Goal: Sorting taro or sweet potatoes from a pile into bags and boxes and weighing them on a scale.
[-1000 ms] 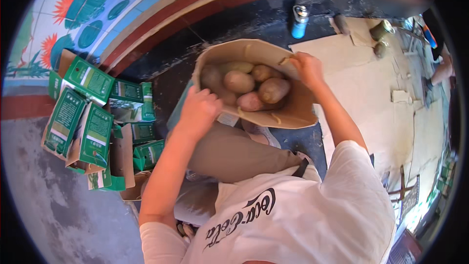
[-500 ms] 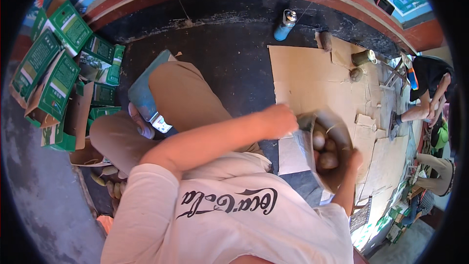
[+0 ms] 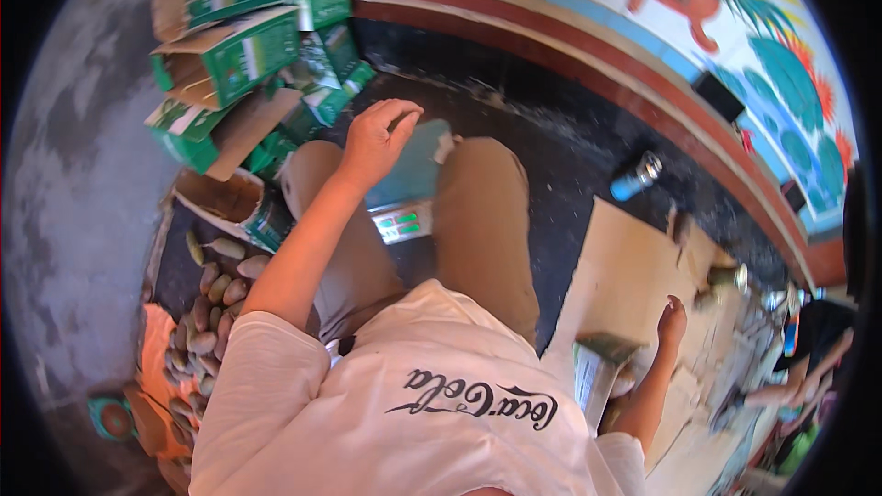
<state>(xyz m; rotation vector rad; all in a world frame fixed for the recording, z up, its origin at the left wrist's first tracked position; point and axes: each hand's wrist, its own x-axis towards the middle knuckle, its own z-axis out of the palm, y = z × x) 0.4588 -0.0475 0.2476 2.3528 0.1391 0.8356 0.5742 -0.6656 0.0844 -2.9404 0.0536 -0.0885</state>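
Observation:
My left hand (image 3: 377, 142) is raised above my left knee, beside the scale's blue-green plate (image 3: 404, 170). Its thumb stands apart from the fingers and nothing is in it. Between my knees the scale (image 3: 401, 222) shows a lit green display. Off to the right, my right hand (image 3: 673, 320) is held over the cardboard sheet, empty, with its fingers loosely apart. Close to that forearm sits an open box (image 3: 590, 377) with brown, rounded tubers (image 3: 623, 382) inside, partly hidden by the arm.
Green cartons (image 3: 241, 60) are stacked at the far left, with an open carton (image 3: 220, 197) nearer me. Oblong brown tubers (image 3: 197, 335) lie heaped by my left side. A blue bottle (image 3: 636, 176) stands near the wall. Flattened cardboard (image 3: 611, 266) covers the right floor; a person (image 3: 808, 358) sits beyond.
My hands have left the box of tubers, which now sits at my right. The left hand has swung left over the scale; the right has opened. My view has turned left.

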